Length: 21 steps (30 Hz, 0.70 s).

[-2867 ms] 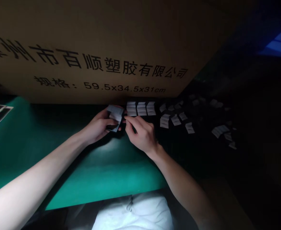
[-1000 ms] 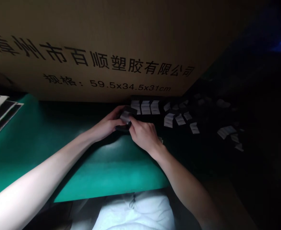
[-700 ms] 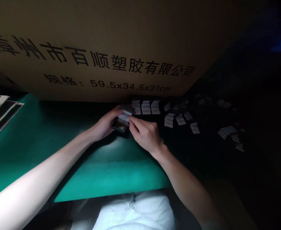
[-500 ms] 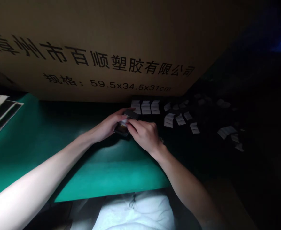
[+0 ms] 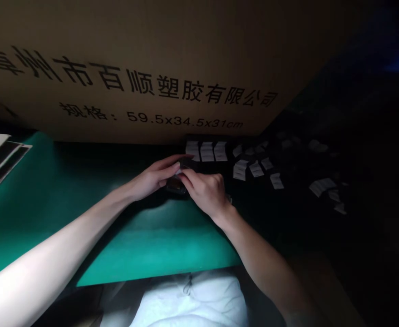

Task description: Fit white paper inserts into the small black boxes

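A small dark box with a glossy lower end is between my two hands, above the green tabletop. My left hand is closed on it from the left, with the thumb across its top. From the right, my right hand pinches at a small white piece on the box, its fingertips close to the left thumb. Fingers and shadow cover much of the box, so its kind is unclear. Beyond the hands lie folded white paper slips in a row.
A large cardboard carton with black printed characters stands along the back of the green table. More folded white slips are scattered to the right in deep shadow. Flat dark sheets with white edges are stacked at the left.
The dark box has tilted between my hands, and less of its face and of the white piece shows. My left thumb has moved slightly nearer the right fingertips.
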Tool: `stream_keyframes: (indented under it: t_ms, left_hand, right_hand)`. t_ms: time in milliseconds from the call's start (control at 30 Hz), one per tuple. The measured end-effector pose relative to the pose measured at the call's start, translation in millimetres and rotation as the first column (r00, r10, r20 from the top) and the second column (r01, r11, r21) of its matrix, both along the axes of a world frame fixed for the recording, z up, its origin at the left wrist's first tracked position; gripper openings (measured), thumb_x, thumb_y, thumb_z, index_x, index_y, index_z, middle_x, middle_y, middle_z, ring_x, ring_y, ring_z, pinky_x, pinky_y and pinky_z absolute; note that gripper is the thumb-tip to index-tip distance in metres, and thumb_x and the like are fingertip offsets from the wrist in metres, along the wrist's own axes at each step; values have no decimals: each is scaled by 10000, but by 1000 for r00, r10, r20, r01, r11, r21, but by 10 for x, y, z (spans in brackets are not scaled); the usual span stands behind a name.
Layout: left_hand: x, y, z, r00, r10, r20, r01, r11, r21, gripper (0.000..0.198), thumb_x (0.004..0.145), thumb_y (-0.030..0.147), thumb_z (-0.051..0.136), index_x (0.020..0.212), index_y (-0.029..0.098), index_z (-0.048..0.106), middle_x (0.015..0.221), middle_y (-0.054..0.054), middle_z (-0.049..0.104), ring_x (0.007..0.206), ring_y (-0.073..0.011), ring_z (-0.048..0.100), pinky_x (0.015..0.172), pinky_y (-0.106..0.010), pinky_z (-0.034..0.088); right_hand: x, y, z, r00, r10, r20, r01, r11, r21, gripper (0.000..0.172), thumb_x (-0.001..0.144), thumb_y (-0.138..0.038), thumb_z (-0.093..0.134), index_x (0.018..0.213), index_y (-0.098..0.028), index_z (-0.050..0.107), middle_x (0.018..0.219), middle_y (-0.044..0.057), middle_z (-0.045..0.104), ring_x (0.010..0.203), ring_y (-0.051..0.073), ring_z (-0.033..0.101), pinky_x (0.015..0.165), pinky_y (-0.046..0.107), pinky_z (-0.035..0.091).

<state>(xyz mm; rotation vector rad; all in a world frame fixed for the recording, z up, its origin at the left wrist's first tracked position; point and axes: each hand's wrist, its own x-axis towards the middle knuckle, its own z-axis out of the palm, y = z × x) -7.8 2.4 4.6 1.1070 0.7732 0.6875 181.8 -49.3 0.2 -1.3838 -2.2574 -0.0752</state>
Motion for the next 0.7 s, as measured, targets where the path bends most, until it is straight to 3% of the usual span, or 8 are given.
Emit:
stream_keyframes:
  t_ms: [167, 433, 600, 700]
  left_hand:
    - [-48, 14, -45, 994, 4, -109, 12, 990, 143, 611, 897, 556, 776, 1407, 224, 725, 1109, -122, 788, 981, -288, 724, 827, -369, 575]
    - [-69, 33, -71, 994, 6, -112, 17, 980, 198, 541, 909, 524, 778, 1362, 229, 756, 1110, -111, 803, 998, -296, 733, 821, -354, 577]
    - [-47, 30, -28, 998, 48, -28, -43, 984, 170, 552, 861, 543, 824, 1299, 209, 782, 1149, -117, 807, 1090, -307, 734, 873, -342, 584]
    - [-29, 27, 25, 993, 118, 9, -118, 987, 107, 597, 794, 534, 881, 1265, 180, 784, 1145, -129, 816, 1078, -307, 744, 872, -348, 594]
  right_hand:
    - [-20, -13, 18, 1000, 1, 23, -1, 1000, 25, 337, 1139, -320, 461, 1004, -214, 750, 725, -3, 781, 610, 120, 710, 535, 268, 323]
    - [-35, -6, 0, 1000, 2, -1, -2, 998, 70, 370, 1143, -303, 442, 951, -203, 742, 701, -1, 767, 603, 109, 701, 536, 266, 341]
    - [-25, -5, 0, 991, 94, -99, -79, 987, 140, 371, 1136, -280, 442, 967, -203, 763, 756, -5, 789, 667, 103, 735, 607, 246, 433]
    - [-31, -10, -23, 986, 115, -125, -103, 990, 96, 391, 1123, -281, 446, 887, -203, 748, 709, -8, 763, 609, 93, 699, 586, 245, 423]
